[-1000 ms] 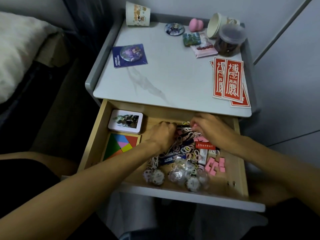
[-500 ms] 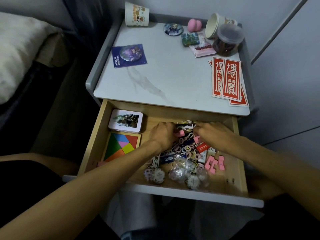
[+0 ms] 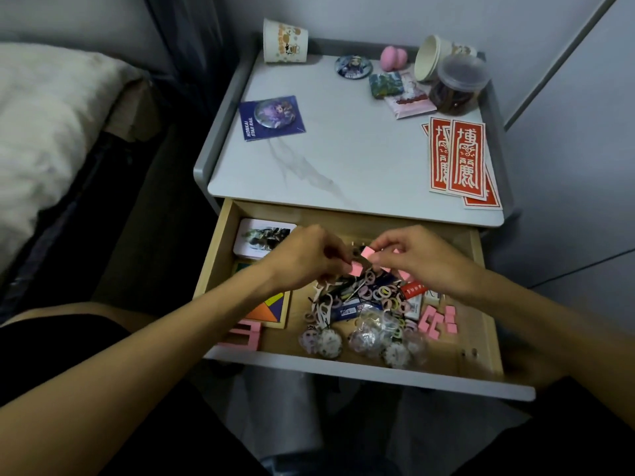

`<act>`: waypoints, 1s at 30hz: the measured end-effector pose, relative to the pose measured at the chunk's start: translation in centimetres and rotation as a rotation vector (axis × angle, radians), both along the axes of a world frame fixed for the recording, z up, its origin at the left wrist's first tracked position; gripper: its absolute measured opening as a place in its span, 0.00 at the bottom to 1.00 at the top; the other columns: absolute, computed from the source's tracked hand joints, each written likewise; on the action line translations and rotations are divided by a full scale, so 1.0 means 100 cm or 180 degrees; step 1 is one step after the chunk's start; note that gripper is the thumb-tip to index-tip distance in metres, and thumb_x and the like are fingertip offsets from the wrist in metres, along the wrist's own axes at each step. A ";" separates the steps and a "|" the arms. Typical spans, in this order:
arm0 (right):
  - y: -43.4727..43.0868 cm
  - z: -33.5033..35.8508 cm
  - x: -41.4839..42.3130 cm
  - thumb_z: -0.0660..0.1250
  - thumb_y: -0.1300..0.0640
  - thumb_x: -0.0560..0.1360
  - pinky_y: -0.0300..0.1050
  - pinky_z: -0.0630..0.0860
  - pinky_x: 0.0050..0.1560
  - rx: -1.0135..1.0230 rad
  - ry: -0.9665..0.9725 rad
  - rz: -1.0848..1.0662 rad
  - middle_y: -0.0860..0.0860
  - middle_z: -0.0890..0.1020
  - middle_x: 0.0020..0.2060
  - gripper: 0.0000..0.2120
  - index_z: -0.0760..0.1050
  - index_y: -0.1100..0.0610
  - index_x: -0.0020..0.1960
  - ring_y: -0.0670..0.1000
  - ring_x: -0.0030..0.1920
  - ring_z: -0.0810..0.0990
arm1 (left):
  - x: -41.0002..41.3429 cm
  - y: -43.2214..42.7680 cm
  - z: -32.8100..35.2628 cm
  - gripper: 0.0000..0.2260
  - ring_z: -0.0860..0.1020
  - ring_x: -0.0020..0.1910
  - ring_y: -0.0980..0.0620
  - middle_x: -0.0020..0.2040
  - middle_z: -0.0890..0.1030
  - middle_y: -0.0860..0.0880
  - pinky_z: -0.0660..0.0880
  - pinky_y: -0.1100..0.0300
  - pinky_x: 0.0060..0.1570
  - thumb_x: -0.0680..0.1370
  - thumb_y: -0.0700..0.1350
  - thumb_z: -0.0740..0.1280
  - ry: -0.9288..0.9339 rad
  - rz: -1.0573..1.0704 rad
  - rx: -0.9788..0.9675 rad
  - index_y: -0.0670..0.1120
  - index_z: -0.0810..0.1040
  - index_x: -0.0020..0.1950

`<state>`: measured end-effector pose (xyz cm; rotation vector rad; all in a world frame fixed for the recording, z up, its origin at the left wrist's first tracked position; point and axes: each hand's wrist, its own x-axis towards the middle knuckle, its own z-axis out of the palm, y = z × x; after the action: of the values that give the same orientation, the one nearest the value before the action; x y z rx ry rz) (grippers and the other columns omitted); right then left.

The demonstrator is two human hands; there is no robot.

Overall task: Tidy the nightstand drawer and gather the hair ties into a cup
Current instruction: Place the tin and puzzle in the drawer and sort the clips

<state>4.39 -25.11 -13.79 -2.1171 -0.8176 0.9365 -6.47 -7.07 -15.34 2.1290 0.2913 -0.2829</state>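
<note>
The wooden drawer (image 3: 214, 266) stands open below the nightstand top (image 3: 360, 146). A tangle of small coloured hair ties (image 3: 381, 295) lies in its middle. Above the pile, my left hand (image 3: 305, 259) pinches a pink block (image 3: 356, 269) at its fingertips. My right hand (image 3: 412, 255) pinches another pink block (image 3: 367, 252) close beside it. An upside-down paper cup (image 3: 284, 41) stands at the top's back left. A second paper cup (image 3: 431, 56) lies on its side at the back right.
In the drawer are a white tin (image 3: 257, 235), a coloured tangram puzzle (image 3: 271, 310), more pink blocks (image 3: 438, 321) on the right, pink pieces (image 3: 245, 334) at the front left, and wrapped badges (image 3: 371, 338). On top lie red stickers (image 3: 460, 159), a lidded jar (image 3: 458, 85) and a badge card (image 3: 271, 116). A bed (image 3: 44, 132) is to the left.
Both hands have lifted out of the hair-tie pile, each now pinching a pink block. The view has shifted slightly, showing pink pieces at the drawer's front left.
</note>
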 end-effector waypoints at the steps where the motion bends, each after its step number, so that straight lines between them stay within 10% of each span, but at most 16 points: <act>1: 0.004 0.006 -0.004 0.70 0.53 0.76 0.36 0.71 0.39 0.0134 0.0152 -0.0089 0.46 0.83 0.40 0.06 0.82 0.53 0.52 0.36 0.35 0.78 | -0.004 0.002 0.003 0.03 0.80 0.30 0.52 0.34 0.84 0.45 0.77 0.62 0.33 0.75 0.39 0.73 0.0012 0.0037 -0.0200 0.40 0.85 0.48; 11: 0.031 -0.003 -0.013 0.78 0.53 0.67 0.40 0.75 0.38 0.0430 0.0481 -0.0780 0.52 0.84 0.43 0.13 0.80 0.55 0.48 0.48 0.42 0.82 | -0.007 0.016 0.001 0.04 0.82 0.34 0.53 0.38 0.84 0.42 0.81 0.65 0.40 0.74 0.34 0.71 0.0072 0.1075 -0.2094 0.37 0.83 0.49; 30: 0.034 0.000 -0.014 0.73 0.59 0.73 0.38 0.77 0.43 0.0642 0.0782 -0.0868 0.50 0.85 0.39 0.08 0.84 0.54 0.52 0.47 0.38 0.82 | -0.008 0.019 -0.001 0.07 0.82 0.35 0.55 0.39 0.85 0.44 0.79 0.67 0.39 0.79 0.36 0.67 -0.0113 0.1531 -0.2204 0.36 0.81 0.54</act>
<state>2.96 -21.72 -13.77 -1.8382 -0.4641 0.9040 -7.31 -5.19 -15.48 1.3318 0.5777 -0.0456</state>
